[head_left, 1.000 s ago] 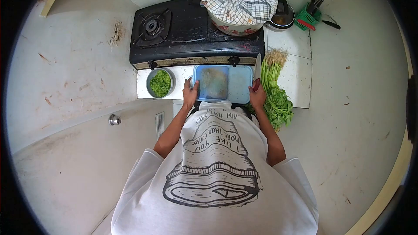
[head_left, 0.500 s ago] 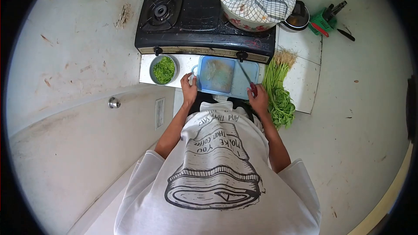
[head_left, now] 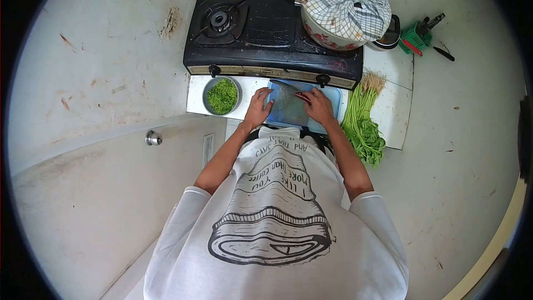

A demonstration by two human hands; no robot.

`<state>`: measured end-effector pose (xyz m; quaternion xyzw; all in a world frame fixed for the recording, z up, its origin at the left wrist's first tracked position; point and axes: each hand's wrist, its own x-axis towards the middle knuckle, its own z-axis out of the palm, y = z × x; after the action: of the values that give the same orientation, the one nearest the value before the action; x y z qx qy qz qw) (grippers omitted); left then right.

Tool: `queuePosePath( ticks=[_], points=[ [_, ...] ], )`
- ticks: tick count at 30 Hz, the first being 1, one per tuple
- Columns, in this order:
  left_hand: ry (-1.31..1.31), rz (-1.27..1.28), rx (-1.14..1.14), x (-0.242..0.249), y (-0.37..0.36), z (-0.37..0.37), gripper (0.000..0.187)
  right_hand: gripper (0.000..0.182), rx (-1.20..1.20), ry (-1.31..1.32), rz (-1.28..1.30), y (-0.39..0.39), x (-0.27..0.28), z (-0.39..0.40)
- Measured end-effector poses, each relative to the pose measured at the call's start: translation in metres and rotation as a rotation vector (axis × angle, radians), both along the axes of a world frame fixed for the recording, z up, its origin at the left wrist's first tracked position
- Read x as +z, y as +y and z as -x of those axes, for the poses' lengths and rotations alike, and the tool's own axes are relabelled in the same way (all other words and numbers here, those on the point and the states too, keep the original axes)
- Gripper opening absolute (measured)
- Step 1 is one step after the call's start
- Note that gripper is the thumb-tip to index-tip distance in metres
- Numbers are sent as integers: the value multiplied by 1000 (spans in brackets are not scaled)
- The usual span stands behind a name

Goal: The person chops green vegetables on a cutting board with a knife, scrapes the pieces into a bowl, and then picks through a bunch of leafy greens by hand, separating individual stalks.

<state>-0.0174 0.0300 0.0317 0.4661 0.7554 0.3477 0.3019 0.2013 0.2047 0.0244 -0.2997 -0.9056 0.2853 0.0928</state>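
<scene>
A blue cutting board (head_left: pixel 287 112) lies on the white counter in front of me. My right hand (head_left: pixel 320 106) is closed around the dark red handle of a knife (head_left: pixel 287 86). The blade points left, slanting over the far part of the board. At the board's left side is my left hand (head_left: pixel 257 110), thumb and fingers apart, fingertips close to the edge. To its left stands a grey bowl (head_left: pixel 206 105) with finely chopped greens (head_left: pixel 222 95). Right of the board lies a bundle of leafy green stalks (head_left: pixel 362 112), roots toward the stove.
A black gas stove (head_left: pixel 272 50) stands behind the board. On its right side sits a large pot (head_left: pixel 333 39) covered by a checked cloth (head_left: pixel 347 3). A green basket (head_left: pixel 415 36) with utensils and a black-handled knife (head_left: pixel 444 54) are at the far right.
The knife has swung from pointing away at the board's right to lying leftward across its far part. My right hand has moved left, and my left hand has come closer over the board's left edge.
</scene>
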Motion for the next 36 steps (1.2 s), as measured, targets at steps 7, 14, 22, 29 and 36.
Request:
queuePosePath(
  ticks=[7,14,22,29,36],
  points=[
    [132,-90,-241,-23,7,31,44,41,-156,-91,-45,-13,-1,16],
    [-177,17,-275,-19,3,67,36,46,-414,66,-161,-56,12,24],
    [-186,72,-261,-44,-17,84,36,64,-927,108,-174,-106,-20,-27],
    [-225,155,-329,-47,-7,83,31,62,-1151,176,36,-124,-43,-33],
    [-104,57,-395,-59,-6,83,28,55,-1065,209,53,-128,-37,-36]
  ],
)
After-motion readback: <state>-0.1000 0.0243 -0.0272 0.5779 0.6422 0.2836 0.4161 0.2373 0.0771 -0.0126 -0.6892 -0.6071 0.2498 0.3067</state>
